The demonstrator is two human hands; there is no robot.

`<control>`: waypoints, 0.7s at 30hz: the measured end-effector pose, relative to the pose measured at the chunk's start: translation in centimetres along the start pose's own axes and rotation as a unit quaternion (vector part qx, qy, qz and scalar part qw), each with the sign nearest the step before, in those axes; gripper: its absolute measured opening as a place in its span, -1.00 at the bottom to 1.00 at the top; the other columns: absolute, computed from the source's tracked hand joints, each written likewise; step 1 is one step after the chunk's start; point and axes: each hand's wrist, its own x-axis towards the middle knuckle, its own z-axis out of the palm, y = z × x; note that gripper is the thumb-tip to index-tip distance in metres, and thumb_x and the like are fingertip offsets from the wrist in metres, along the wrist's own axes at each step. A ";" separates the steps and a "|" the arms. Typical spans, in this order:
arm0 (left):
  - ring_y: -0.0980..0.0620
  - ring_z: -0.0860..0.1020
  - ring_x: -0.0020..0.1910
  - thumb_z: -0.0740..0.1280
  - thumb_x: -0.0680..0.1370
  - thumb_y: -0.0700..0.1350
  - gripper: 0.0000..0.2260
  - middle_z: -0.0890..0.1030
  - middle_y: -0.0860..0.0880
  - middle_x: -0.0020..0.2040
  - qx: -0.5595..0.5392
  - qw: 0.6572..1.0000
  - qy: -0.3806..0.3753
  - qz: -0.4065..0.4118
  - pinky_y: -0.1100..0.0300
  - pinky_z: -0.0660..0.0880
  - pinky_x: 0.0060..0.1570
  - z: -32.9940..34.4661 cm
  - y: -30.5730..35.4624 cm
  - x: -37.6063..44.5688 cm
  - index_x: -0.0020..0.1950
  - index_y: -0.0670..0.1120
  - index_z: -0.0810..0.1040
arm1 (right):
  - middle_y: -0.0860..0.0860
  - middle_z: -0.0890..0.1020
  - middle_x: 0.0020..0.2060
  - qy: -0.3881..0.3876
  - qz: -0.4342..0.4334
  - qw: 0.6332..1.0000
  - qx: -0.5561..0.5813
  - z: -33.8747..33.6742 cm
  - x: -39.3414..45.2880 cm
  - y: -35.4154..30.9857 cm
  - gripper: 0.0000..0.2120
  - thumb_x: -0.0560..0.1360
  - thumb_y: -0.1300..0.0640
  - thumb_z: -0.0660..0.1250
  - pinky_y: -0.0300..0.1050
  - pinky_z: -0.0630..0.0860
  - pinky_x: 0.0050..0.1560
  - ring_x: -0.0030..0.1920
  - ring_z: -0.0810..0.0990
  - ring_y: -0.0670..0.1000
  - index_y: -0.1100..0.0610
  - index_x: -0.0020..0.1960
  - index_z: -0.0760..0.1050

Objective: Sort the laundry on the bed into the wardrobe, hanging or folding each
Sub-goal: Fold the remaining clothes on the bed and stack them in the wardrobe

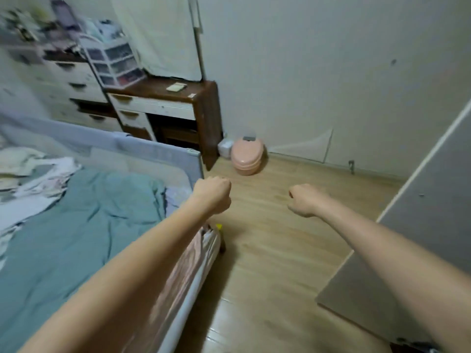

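Both my arms stretch forward over the wooden floor beside the bed. My left hand (pixel 214 194) is curled into a fist and holds nothing, just past the bed's corner. My right hand (pixel 304 200) is also curled with nothing in it, to the right of the left one. A heap of white and pale laundry (pixel 30 174) lies on the far left of the bed, on a teal sheet (pixel 76 238), well away from both hands. A grey wardrobe door (pixel 420 225) stands at the right edge.
A grey padded bed rail (pixel 153 151) borders the bed's far end. Behind it stand a brown desk (pixel 178 98) with clear plastic drawers (pixel 114 64) and a white dresser (pixel 71 82). A pink potty (pixel 247 156) sits on the floor by the wall.
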 end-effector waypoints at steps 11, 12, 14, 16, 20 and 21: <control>-0.20 0.48 0.16 0.22 0.56 -0.13 -0.80 0.50 -0.17 0.18 -0.021 0.997 0.033 -0.072 0.01 0.36 -0.04 -1.8 -14.3 17.5 0.16 -0.15 0.44 | 0.17 0.52 0.23 0.138 -0.028 0.990 0.017 -7.7 19.7 -6.0 -0.69 0.53 0.10 0.20 0.00 0.47 0.08 0.21 0.52 0.19 0.18 0.24 0.44; -0.20 0.46 0.17 0.22 0.57 -0.11 -0.78 0.50 -0.17 0.18 -0.028 0.995 0.051 -0.079 -0.01 0.37 0.01 -1.8 -14.7 19.5 0.19 -0.15 0.43 | 0.17 0.52 0.23 0.149 -0.036 0.988 0.019 -8.1 21.7 -5.9 -0.69 0.54 0.11 0.20 0.00 0.46 0.08 0.22 0.51 0.19 0.19 0.24 0.44; -0.19 0.44 0.21 0.23 0.59 -0.07 -0.73 0.48 -0.16 0.21 -0.040 0.992 0.069 -0.094 -0.04 0.39 0.09 -1.7 -15.0 23.7 0.25 -0.14 0.41 | 0.16 0.52 0.22 0.165 -0.041 0.985 0.025 -8.7 26.1 -5.5 -0.72 0.56 0.12 0.18 -0.03 0.44 0.04 0.22 0.50 0.18 0.18 0.23 0.43; -0.19 0.42 0.23 0.23 0.59 -0.06 -0.71 0.47 -0.16 0.22 -0.046 0.991 0.072 -0.103 -0.04 0.39 0.11 -1.2 -15.3 28.0 0.28 -0.14 0.40 | 0.16 0.52 0.21 0.169 -0.056 0.983 0.031 -9.1 31.1 -5.2 -0.72 0.56 0.13 0.17 -0.02 0.44 0.02 0.21 0.51 0.17 0.16 0.24 0.42; -0.18 0.40 0.26 0.22 0.58 -0.06 -0.71 0.45 -0.15 0.23 -0.067 0.982 0.081 -0.158 -0.05 0.36 0.17 -1.0 -16.9 36.4 0.27 -0.13 0.39 | 0.14 0.54 0.18 0.166 -0.119 0.979 0.026 -10.9 42.0 -5.5 -0.72 0.54 0.11 0.17 0.03 0.43 0.12 0.19 0.51 0.19 0.16 0.22 0.42; -0.18 0.39 0.27 0.21 0.59 -0.06 -0.71 0.44 -0.15 0.24 -0.075 0.978 0.077 -0.176 -0.05 0.35 0.19 -1.2 -17.5 38.1 0.28 -0.13 0.38 | 0.13 0.55 0.16 0.164 -0.140 0.976 0.031 -11.7 44.4 -6.0 -0.74 0.53 0.11 0.17 0.06 0.45 0.13 0.17 0.52 0.19 0.14 0.18 0.43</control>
